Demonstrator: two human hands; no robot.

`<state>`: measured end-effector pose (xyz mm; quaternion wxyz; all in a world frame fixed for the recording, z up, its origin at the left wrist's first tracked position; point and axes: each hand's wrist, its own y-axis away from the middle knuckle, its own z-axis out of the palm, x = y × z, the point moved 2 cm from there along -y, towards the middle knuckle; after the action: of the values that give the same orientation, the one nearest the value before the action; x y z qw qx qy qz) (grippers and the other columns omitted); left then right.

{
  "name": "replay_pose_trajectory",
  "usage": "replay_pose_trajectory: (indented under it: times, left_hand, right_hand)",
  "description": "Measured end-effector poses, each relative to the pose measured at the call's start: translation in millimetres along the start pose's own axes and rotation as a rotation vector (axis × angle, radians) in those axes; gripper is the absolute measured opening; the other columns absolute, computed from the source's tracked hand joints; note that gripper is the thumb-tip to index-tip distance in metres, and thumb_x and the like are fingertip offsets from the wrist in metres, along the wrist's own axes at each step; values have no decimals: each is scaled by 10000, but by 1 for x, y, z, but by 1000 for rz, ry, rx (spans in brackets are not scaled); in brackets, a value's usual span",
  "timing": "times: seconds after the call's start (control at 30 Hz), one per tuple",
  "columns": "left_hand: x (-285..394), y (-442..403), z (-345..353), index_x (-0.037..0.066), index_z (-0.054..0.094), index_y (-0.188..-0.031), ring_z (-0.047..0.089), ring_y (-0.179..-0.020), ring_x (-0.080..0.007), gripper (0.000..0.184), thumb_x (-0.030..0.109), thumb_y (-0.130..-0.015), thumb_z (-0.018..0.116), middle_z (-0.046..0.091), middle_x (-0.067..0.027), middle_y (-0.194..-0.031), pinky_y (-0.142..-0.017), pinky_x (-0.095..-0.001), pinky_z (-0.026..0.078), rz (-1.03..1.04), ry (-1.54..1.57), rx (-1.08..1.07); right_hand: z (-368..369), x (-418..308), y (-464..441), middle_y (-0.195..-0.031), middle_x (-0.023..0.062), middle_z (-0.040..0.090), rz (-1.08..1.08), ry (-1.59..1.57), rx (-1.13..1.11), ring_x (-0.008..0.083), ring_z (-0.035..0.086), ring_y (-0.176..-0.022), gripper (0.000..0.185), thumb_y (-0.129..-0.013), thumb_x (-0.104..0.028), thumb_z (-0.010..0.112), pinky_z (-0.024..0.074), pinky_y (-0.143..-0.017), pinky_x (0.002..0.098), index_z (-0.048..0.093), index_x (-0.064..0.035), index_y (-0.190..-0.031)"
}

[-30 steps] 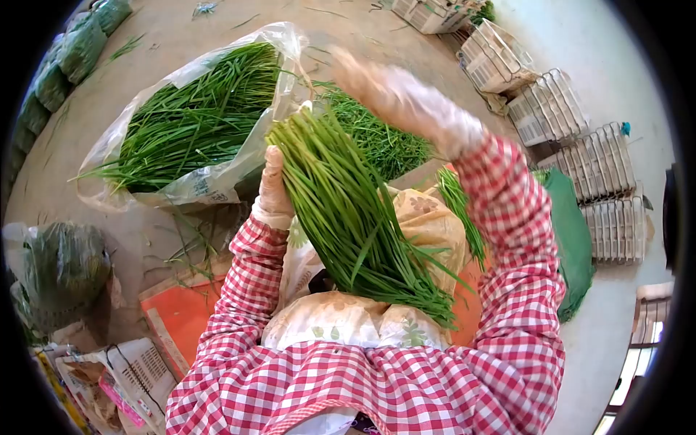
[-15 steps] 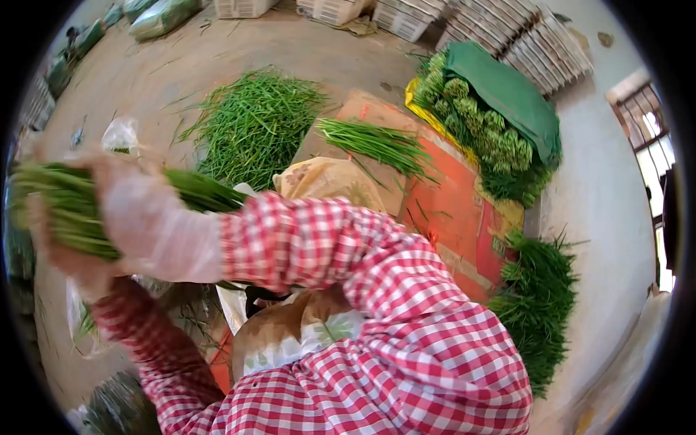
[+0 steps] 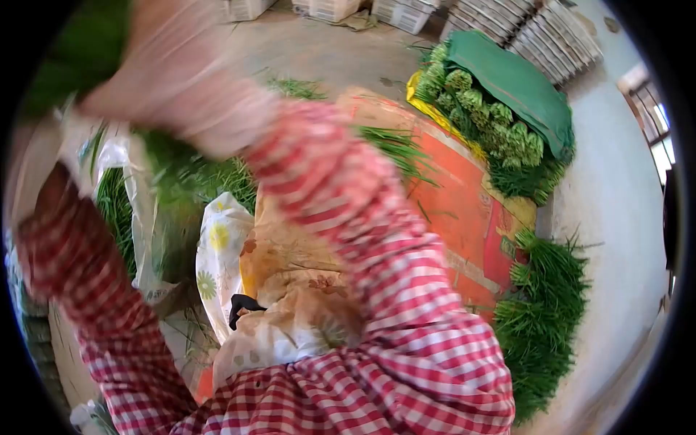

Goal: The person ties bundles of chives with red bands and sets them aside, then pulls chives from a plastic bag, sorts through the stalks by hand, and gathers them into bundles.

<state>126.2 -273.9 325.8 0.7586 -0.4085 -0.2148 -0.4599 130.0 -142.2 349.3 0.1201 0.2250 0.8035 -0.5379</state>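
Observation:
A bunch of chives [image 3: 76,54], long green stalks smeared by motion, is held up at the upper left. My right hand [image 3: 170,80], in a thin clear plastic glove, is closed round it. Below, at the left edge, my left hand [image 3: 35,163] grips the bunch's lower side; its fingers are blurred and partly cut off. Green tips hang behind my right wrist, over an open clear plastic bag [image 3: 145,239] with more green stalks beside it. A stained, flower-printed apron [image 3: 290,319] covers my lap.
Loose chives [image 3: 395,148] lie on flattened orange cardboard [image 3: 449,210] ahead. Tied bundles [image 3: 500,130] sit under a green cloth [image 3: 500,80] at the upper right, with another green heap [image 3: 544,319] by the wall. White crates [image 3: 326,9] and stacked trays [image 3: 554,43] stand behind.
Both hands have swung upward with the bunch of chives, closer to the camera. My right arm now covers most of the loose heap, and the plastic bag has come into view.

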Motion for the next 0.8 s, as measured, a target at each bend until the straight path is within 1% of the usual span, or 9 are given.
replay_pose_trajectory:
  times: [0.07, 0.13, 0.23, 0.3, 0.43, 0.57, 0.63, 0.7, 0.8]
  left_hand:
    - [-33, -5, 38, 69, 494, -1178, 531, -1029, -210, 452, 379, -850, 526, 521, -89, -1178, -900, -374, 439, -31, 73, -61]
    - [-69, -7, 77, 69, 497, -1173, 530, -1031, -211, 447, 376, -850, 529, 522, -89, -1178, -902, -374, 438, -65, 151, -117]
    - [-129, -1, 112, 69, 502, -1167, 530, -1033, -211, 440, 373, -850, 533, 523, -88, -1178, -904, -374, 437, -168, 296, -169]
    - [-178, 12, 116, 69, 504, -1162, 530, -1035, -212, 436, 370, -849, 536, 523, -88, -1178, -906, -375, 437, -296, 444, -178]
    - [-286, 52, 80, 94, 481, -1191, 495, -1093, -237, 495, 392, -816, 606, 523, -76, -1193, -969, -403, 380, -593, 749, -60]
    - [-339, 81, -5, 45, 307, -1339, 361, -1238, -314, 750, 480, -798, 592, 342, -194, -1363, -1018, -479, 292, -1021, 496, 3]
    - [-330, 76, -41, -10, 228, -1369, 309, -1269, -358, 846, 485, -791, 598, 274, -248, -1395, -1018, -485, 269, -1344, -26, 304]
    - [-295, 61, -51, -52, 175, -1373, 269, -1288, -386, 885, 476, -796, 591, 209, -288, -1411, -1026, -492, 246, -1189, -86, 170]
    - [-257, 26, -94, 7, 388, -1228, 508, -1067, -283, 532, 363, -862, 539, 485, -222, -1188, -842, -424, 447, -979, -57, 213]
  right_hand:
    - [-58, 14, 12, -1131, 279, 527, 32, 19, -119, 320, 576, -1005, 1026, -576, -423, 766, 495, -817, 359, 266, 105, -1301]
    - [-98, 38, 30, -1139, 251, 532, 115, 33, -80, 282, 579, -1015, 838, -756, -383, 640, 478, -814, 342, 219, 18, -1359]
    - [-154, 93, 62, -1157, 189, 553, 365, 440, -216, 221, 549, -1076, 881, -558, -336, 793, 461, -865, 312, 386, 30, -1249]
    - [-172, 131, 98, -994, 170, 625, 250, 593, -230, 281, 635, -891, 849, -612, -271, 734, 520, -765, 352, 325, -95, -1335]
    - [-175, 189, 163, -954, 195, 625, 454, 548, -544, 325, 630, -863, 840, -632, -246, 689, 505, -791, 376, 294, -61, -1350]
    - [-122, 250, 205, -1094, 207, 567, 874, 752, -958, 322, 597, -934, 1046, -618, -416, 730, 466, -859, 381, 137, -69, -1407]
    - [-84, 293, 250, -1277, 200, 449, 726, 748, -1007, 321, 490, -1130, 1229, -553, -544, 757, 356, -979, 458, 17, -89, -1422]
    - [-57, 312, 291, -1427, 168, 254, 789, 825, -1021, 303, 283, -1302, 1343, -476, -618, 763, 203, -1044, 548, -38, -110, -1427]
    - [-69, 320, 300, -1396, 169, 309, 666, 634, -847, 315, 313, -1280, 1288, -469, -542, 798, 260, -1034, 491, 62, -84, -1421]
